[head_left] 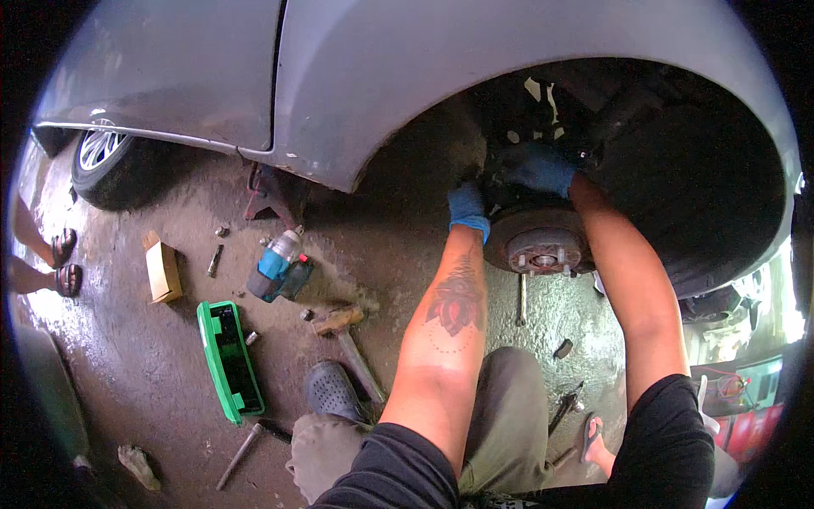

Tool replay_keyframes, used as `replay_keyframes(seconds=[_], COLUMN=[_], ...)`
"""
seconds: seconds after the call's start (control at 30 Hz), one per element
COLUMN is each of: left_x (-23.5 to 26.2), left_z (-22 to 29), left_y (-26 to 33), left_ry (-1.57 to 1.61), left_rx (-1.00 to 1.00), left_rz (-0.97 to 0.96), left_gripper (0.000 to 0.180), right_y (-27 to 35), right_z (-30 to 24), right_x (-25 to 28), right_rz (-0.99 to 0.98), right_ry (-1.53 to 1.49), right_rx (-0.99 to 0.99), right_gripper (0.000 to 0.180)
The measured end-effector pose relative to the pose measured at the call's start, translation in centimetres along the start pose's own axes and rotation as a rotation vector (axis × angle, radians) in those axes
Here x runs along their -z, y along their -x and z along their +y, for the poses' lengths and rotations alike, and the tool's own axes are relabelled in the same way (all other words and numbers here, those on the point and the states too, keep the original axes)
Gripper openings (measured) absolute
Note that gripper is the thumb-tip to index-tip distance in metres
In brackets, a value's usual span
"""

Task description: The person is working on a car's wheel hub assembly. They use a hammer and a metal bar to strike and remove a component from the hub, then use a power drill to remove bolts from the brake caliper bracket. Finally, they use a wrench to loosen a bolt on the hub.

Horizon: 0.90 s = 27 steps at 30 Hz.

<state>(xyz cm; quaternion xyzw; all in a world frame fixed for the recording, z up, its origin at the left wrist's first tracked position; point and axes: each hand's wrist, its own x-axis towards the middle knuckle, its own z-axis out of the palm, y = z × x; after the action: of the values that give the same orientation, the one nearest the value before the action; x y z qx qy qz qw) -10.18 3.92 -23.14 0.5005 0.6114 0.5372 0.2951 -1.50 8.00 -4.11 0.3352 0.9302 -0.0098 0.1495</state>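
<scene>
Both my hands, in blue gloves, reach into the dark wheel arch of a grey car (373,76). My left hand (467,209) is at the left edge of the brake disc (509,229), its fingers lost in shadow. Above the disc, my right hand (543,172) reaches in among dark suspension parts; its fingers do not show clearly either. What they touch or hold cannot be made out. Below them the wheel hub (543,250) is bare, with its studs sticking out.
A jack stand (273,197) is under the car's sill. On the wet floor lie a blue impact wrench (278,267), a hammer (352,348), a green case (222,360), a cardboard box (161,270) and a wrench (521,301). Other people's feet (65,263) show at far left and lower right.
</scene>
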Motion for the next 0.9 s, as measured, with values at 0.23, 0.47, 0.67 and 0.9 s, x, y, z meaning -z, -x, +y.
replay_keyframes(seconds=[0.23, 0.47, 0.67, 0.9], left_x=[-2.5, -2.2, -1.0, 0.1], left_z=[0.7, -3.6, 2.2, 1.9], left_y=[0.5, -3.2, 0.9, 0.8], left_ry=[-0.168, 0.356, -0.164, 0.062], left_rx=[0.084, 0.052, 0.050, 0.091], left_rz=[-0.021, 0.265, -0.078, 0.022], left_gripper=[0.029, 0.027, 0.024, 0.024], right_y=[1.3, -1.9, 1.5, 0.3], right_z=[0.1, -2.8, -0.1, -0.5], right_x=[-1.0, 1.5, -0.9, -0.5], right_rz=[0.042, -0.008, -0.032, -0.017], right_ry=[-0.129, -0.042, -0.088, -0.066], right_rx=[0.025, -0.101, -0.159, -0.049], right_gripper=[0.032, 0.033, 0.031, 0.031])
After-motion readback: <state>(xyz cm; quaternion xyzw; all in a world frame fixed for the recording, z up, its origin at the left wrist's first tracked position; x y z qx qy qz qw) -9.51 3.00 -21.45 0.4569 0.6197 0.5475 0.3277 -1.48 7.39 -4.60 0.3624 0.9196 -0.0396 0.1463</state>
